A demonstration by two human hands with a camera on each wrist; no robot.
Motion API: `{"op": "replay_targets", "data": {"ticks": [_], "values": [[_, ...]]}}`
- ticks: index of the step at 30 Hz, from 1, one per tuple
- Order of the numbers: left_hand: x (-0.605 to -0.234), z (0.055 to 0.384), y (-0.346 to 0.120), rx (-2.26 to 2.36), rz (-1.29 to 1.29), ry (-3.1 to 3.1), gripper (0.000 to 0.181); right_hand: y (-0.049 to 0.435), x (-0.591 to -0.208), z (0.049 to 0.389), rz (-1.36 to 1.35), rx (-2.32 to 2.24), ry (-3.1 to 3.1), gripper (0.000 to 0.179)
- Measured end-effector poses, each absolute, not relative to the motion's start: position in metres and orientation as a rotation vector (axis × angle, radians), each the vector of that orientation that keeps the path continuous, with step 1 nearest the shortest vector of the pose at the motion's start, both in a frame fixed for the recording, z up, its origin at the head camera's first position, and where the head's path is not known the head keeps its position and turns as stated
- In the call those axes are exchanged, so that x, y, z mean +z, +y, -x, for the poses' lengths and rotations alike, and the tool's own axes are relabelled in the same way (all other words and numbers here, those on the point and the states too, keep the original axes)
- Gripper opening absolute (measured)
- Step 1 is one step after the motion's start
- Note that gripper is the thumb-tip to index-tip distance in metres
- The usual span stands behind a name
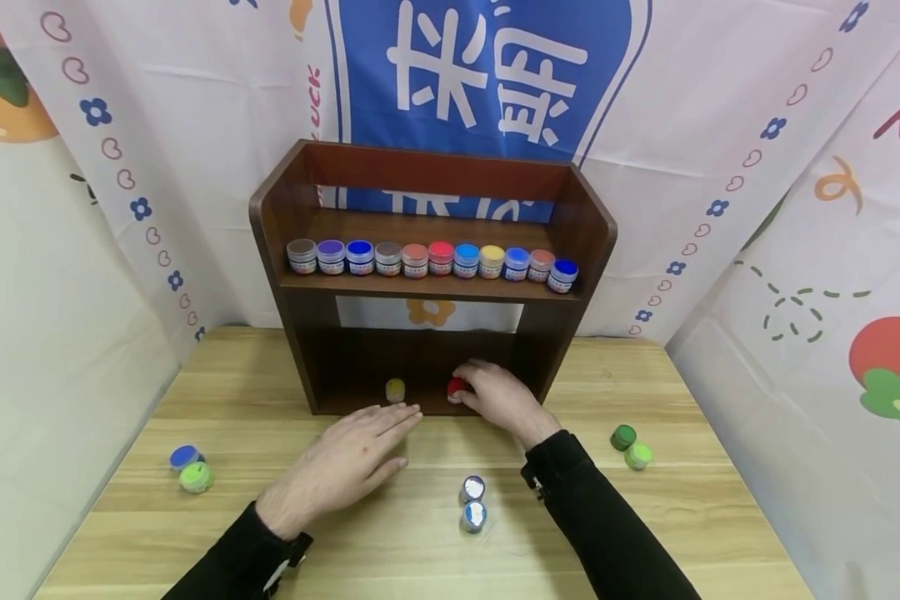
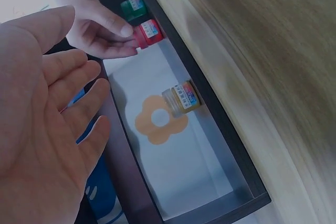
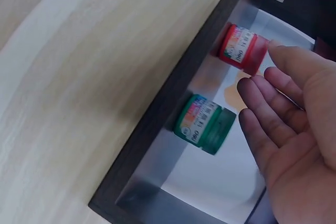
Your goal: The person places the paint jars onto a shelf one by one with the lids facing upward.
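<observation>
At the lower shelf of a brown wooden rack, my right hand (image 1: 498, 398) has its thumb and fingertips at the lid of a small red paint jar (image 3: 243, 49), pinching it. A green paint jar (image 3: 205, 123) stands beside it, hidden behind the hand in the head view. A yellow paint jar (image 1: 395, 390) stands apart on the same shelf, to the left. My left hand (image 1: 341, 461) hovers or rests in front of the rack near the yellow jar, fingers straight and holding nothing; whether it touches the table I cannot tell.
The rack's upper shelf (image 1: 420, 287) bears a row of several paint jars with coloured lids. On the table (image 1: 390, 550), a blue jar (image 1: 186, 456) and light green jar (image 1: 196, 477) stand left, two silvery-topped jars (image 1: 474, 516) front middle, two green jars (image 1: 623, 437) right.
</observation>
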State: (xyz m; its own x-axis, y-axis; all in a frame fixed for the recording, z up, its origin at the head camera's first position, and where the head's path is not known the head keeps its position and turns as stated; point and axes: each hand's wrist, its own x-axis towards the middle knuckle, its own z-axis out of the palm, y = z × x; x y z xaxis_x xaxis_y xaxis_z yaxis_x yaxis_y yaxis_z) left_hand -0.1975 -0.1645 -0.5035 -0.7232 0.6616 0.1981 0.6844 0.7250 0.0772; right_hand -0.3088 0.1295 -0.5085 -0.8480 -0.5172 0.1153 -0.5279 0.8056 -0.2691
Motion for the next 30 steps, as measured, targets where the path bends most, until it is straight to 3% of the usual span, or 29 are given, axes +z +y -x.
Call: {"op": "replay_targets", "data": {"ticks": [15, 30], "values": [[-0.505, 0.199, -0.16, -0.201, 1.129, -2.799, 0.068, 0.147, -0.497, 0.28, -0.887, 0.48, -2.92, 0.038], [-0.502, 0.196, -0.169, -0.195, 1.121, -2.743, 0.066, 0.141, -0.485, 0.238, -1.215, 0.334, -2.746, 0.05]]}}
